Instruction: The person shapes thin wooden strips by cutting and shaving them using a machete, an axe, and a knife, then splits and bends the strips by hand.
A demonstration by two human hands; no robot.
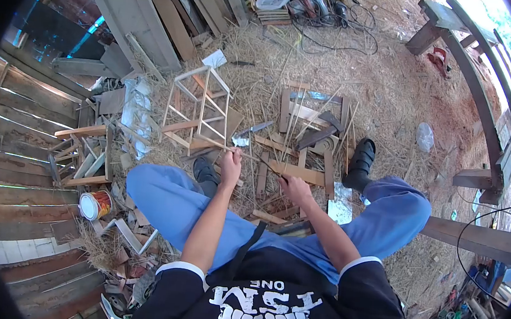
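My left hand point(230, 167) is closed around a thin wooden stick point(211, 142), which points up and left toward a small frame of pale wooden bars point(202, 103). In my right hand point(296, 190) is a thin dark knife-like tool point(269, 165), its tip close to the stick's near end; whether they touch I cannot tell. Below the hands lies a flat wooden frame point(303, 173) on the straw-covered ground. A saw-like blade point(257, 127) rests just beyond my left hand.
My sandalled feet point(362, 160) stand either side of the wood pieces. Boards point(134, 15) lean at the back left. Power tools with cables point(317, 7) lie at the back. A paint bucket point(94, 205) and wooden frame point(83, 153) sit left; a bench point(481, 76) stands right.
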